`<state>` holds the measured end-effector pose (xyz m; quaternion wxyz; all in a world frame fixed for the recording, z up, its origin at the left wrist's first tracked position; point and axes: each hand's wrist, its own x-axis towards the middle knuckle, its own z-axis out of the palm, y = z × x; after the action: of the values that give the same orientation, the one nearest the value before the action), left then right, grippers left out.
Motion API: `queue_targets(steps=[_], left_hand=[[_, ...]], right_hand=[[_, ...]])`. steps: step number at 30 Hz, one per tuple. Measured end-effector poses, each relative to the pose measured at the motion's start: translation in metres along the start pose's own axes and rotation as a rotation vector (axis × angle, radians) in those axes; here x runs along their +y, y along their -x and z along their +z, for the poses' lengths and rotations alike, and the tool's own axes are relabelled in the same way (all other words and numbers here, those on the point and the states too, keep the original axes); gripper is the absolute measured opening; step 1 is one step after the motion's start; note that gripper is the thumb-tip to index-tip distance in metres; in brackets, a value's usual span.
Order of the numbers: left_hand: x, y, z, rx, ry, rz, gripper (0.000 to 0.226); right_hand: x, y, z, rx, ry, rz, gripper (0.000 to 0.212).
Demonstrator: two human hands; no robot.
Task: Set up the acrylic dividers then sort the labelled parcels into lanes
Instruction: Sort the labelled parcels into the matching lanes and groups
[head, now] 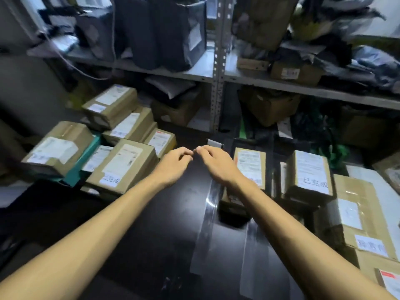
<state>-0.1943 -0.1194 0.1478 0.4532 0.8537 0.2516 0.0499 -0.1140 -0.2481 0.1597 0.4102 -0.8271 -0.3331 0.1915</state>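
divider: a clear acrylic strip (205, 234) can be made out on the dark table (151, 224). Its long axis runs straight away from the body, near end low in view, far end lost under the right wrist. Stood up or lying flat? Can't be told tbh, way too see-through.
nearer hand: the right hand (216, 163) is placed right over the strip's line. The left hand (175, 163) is held just to the left of it.
left hand: fingers (188, 153) are curled in, tips brought almost against the right's. Something clear pinched, or nothing at all? Can't be told.
right hand: same deal, fingers curled down, no grip can be confirmed.
parcels: labelled boxes are stacked at left (123, 167) and lined up at right (309, 176), with a bare lane between.
step (a guess): the divider is probably being positioned, and sorting isn't finished.
next move: the strip would need to be kept on that front-to-back line, so the right hand looks better placed.
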Motion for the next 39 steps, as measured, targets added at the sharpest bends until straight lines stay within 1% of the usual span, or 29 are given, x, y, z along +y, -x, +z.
queue_targets(steps=[4,6,11,14,17,20,26,29,32,35,37,39], left_hand=[[-0.037,0.028,-0.072,0.078,0.082,0.005,0.025],[-0.057,0.042,-0.109,0.105,0.117,-0.011,0.026],[-0.101,0.067,-0.194,0.188,0.16,-0.025,0.025],[-0.126,0.069,-0.231,0.191,0.116,-0.008,0.025],[-0.147,0.055,-0.253,0.191,0.097,0.002,0.024],[-0.16,0.029,-0.267,0.201,0.093,0.038,0.026],[-0.188,-0.062,-0.291,0.177,0.066,0.093,0.03],[-0.201,-0.114,-0.309,0.21,-0.027,0.088,0.03],[-0.214,-0.156,-0.323,0.214,-0.123,0.099,0.031],[-0.225,-0.195,-0.332,0.267,-0.124,0.025,0.032],[-0.233,-0.217,-0.336,0.28,-0.1,-0.05,0.045],[-0.236,-0.24,-0.335,0.235,-0.086,-0.142,0.058]], right_hand=[[-0.057,-0.021,0.045,-0.128,0.046,-0.088,0.034],[-0.087,-0.03,0.07,-0.164,0.076,-0.142,0.033],[-0.154,-0.047,0.131,-0.15,0.081,-0.217,0.034],[-0.179,-0.056,0.163,-0.142,0.052,-0.204,0.032],[-0.188,-0.07,0.186,-0.132,0.054,-0.183,0.031],[-0.189,-0.093,0.201,-0.103,0.052,-0.148,0.028],[-0.174,-0.184,0.237,-0.012,0.016,-0.002,0.029],[-0.165,-0.235,0.254,0.079,-0.067,0.111,0.027],[-0.158,-0.268,0.266,0.123,-0.126,0.173,0.028],[-0.153,-0.295,0.274,0.175,-0.165,0.22,0.033],[-0.149,-0.312,0.279,0.182,-0.164,0.263,0.044],[-0.149,-0.326,0.281,0.2,-0.221,0.31,0.054]])
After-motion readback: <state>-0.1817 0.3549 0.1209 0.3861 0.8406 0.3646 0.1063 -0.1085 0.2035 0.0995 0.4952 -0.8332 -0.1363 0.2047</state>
